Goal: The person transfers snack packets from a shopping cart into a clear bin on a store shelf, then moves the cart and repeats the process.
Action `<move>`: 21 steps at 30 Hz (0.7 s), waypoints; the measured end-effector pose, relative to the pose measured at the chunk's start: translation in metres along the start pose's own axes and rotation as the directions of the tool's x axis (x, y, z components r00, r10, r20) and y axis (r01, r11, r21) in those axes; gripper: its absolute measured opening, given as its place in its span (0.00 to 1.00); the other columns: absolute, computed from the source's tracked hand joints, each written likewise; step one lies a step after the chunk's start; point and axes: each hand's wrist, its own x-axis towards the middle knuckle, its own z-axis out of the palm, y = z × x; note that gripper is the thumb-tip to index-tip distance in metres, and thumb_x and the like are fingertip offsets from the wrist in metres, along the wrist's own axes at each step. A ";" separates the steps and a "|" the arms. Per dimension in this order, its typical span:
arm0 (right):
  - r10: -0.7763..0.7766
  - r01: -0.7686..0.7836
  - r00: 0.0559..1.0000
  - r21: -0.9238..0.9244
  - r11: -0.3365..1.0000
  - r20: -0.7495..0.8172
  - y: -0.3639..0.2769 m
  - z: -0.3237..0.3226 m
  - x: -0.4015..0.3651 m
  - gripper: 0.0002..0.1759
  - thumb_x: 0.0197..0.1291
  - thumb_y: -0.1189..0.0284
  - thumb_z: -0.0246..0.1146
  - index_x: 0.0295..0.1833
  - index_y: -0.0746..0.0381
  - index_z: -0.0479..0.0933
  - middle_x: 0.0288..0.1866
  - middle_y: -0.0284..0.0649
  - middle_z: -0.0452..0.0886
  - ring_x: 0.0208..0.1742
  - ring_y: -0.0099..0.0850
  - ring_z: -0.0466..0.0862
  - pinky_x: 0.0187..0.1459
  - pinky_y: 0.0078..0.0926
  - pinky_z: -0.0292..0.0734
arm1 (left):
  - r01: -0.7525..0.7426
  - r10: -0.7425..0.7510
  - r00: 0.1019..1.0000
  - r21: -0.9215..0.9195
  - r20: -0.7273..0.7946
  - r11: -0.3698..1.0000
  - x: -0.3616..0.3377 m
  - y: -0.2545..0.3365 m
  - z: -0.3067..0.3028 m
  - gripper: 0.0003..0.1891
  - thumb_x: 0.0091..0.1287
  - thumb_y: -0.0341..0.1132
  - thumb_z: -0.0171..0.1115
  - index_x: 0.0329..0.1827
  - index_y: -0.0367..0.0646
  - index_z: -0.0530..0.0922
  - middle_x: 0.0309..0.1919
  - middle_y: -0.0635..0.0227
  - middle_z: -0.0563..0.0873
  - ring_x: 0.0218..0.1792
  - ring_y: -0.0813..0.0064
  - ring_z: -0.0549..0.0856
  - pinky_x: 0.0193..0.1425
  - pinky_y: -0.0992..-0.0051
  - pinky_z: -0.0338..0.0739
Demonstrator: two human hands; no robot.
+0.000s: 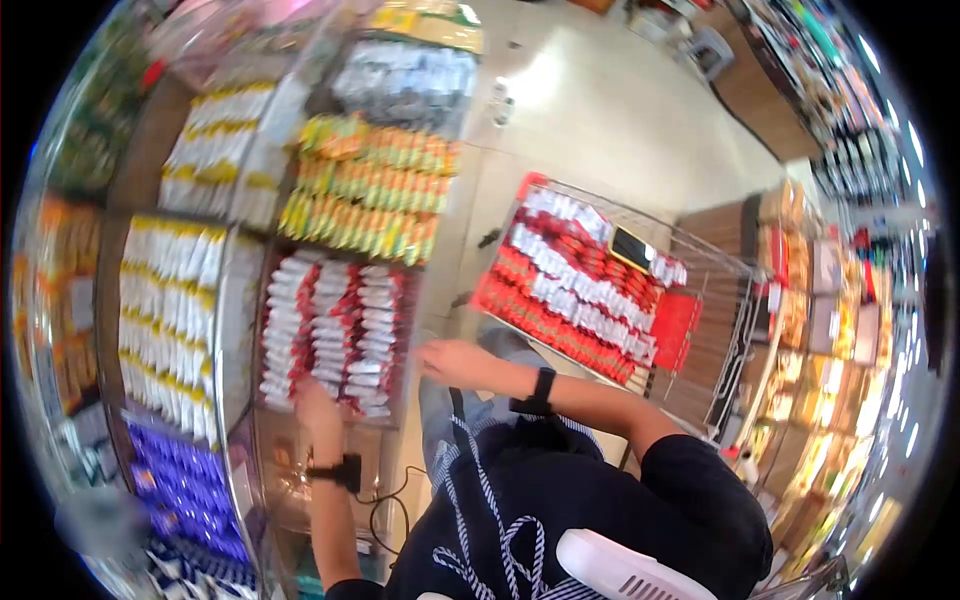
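My left hand [318, 402] reaches to the near edge of a shelf bin, its fingers at the red-and-white packets [332, 315] that lie there in stacked columns. Its fingertips blend into the packets, so I cannot tell what they grip. My right hand [437, 361] is just off the right side of this bin, low in front of my body, its fingers small and blurred. To the right stands a shopping cart [735, 385] with red panels, loaded with rows of similar red-and-white packets [570, 280]. A dark device with a yellow frame [631, 247] lies on top of them.
Neighbouring bins hold yellow-green packets [370, 190], white-and-yellow packets [170, 320] and purple packets [190, 490]. A black cable [405, 500] hangs beside my left forearm. Lit shelves [825, 330] with goods stand at the right. Tiled floor [590, 100] stretches beyond the cart.
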 end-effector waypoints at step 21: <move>0.895 -0.877 -0.154 0.476 0.073 -0.419 0.334 -0.024 -0.397 0.24 0.50 0.65 0.61 0.49 0.69 0.66 0.46 0.57 0.70 0.50 0.53 0.71 0.50 0.44 0.69 | -0.664 0.713 0.700 -0.328 0.045 0.673 -0.007 0.413 -0.096 0.17 0.57 0.40 0.59 0.46 0.38 0.74 0.40 0.52 0.77 0.44 0.53 0.75 0.47 0.61 0.70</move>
